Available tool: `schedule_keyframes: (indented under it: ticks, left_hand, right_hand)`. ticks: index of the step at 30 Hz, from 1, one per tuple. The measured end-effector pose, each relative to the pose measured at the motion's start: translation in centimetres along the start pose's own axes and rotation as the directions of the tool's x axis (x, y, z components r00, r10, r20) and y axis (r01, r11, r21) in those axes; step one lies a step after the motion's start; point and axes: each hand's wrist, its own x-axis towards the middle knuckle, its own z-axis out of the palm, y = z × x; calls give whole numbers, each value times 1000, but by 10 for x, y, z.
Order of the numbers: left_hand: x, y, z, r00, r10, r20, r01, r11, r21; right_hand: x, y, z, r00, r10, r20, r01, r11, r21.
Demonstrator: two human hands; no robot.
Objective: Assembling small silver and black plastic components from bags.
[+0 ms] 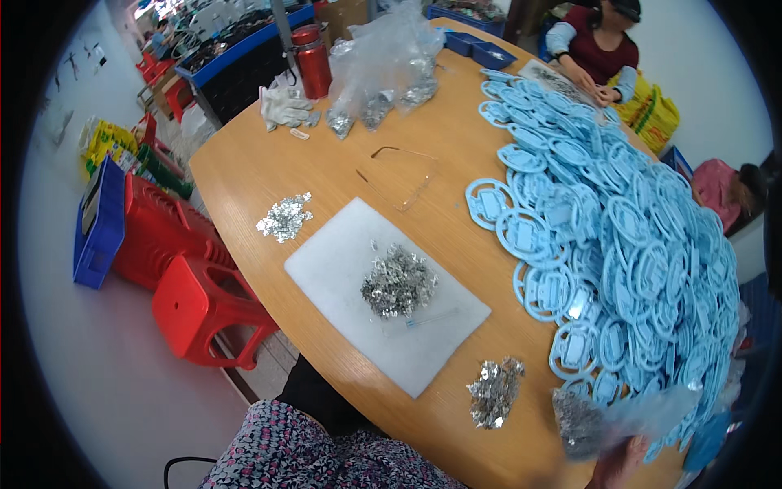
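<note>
At the lower right edge, my right hand (621, 464) is closed at a clear plastic bag (656, 411) with small grey metal parts (580, 425) in one end. Its fingers are partly hidden. A blurred skin-toned shape beside it, probably my left hand (550, 477), shows no clear fingers. Nearby lies a small pile of shiny metal pieces (495, 393). A larger heap of metal pieces (399, 281) rests on a white foam sheet (342, 244), close to a thin clear stick with a blue end (423, 319). Another metal pile (285, 218) is farther left.
Light-blue oval plastic parts (627, 244) are heaped along the right side. Eyeglasses (403, 175), gloves (285, 107), a red flask (311, 63) and plastic bags (387, 61) occupy the far part. Red stools (204, 310) stand left; another person (599, 49) works opposite.
</note>
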Motion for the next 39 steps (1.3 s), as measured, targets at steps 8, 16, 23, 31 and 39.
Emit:
schedule_keyframes:
  ticks: [8,16,23,31,39]
  left_hand:
    - [-11,28,40,961,215,174,-228,972,55]
    - [-82,38,36,896,306,321,-399,872,282]
    - [-63,164,-139,915,217,340,-257,963,75]
    - [143,109,-165,798,356,-487,-133,891,434]
    - [228,121,-192,892,315,-324,-125,861,493]
  right_hand:
    - [-50,-3,4,995,-101,19,100,994,49]
    - [-50,22,10,984,-110,142,112,994,-8]
    - [-73,30,-2,987,-154,-51,118,897,-426]
    - [-72,41,3,988,-156,-18,133,890,-436]
    - [-78,36,-7,989,-102,-110,40,886,-462]
